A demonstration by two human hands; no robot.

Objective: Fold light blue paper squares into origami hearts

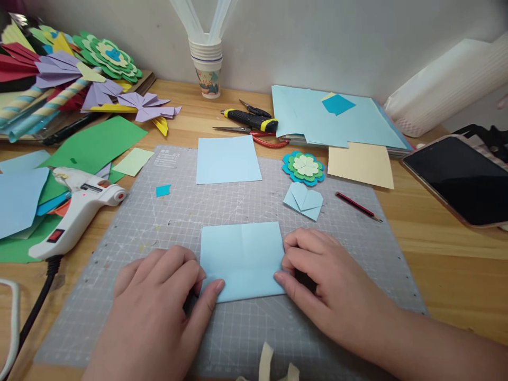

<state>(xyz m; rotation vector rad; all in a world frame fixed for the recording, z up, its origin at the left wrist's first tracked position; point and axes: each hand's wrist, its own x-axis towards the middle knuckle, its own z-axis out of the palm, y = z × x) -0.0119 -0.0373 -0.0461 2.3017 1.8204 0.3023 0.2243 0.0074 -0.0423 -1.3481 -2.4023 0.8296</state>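
A light blue sheet of paper [242, 259] lies on the grey cutting mat [159, 296], with a faint crease down its middle and a folded lower edge. My left hand [162, 301] pinches its lower left corner, thumb on top. At the right edge, my right hand [329, 280] grips the paper between thumb and curled fingers. Beyond it are a square blue sheet [228, 160], a folded blue paper heart [304, 201] and a layered paper flower [304, 168].
A white glue gun [79, 206] rests at the left near green sheets [99, 143]. Scissors and a cutter [250, 119], paper cups [207, 69] and a stack of blue paper [301, 116] stand behind. To the right are a pencil [357, 205] and a phone [460, 180].
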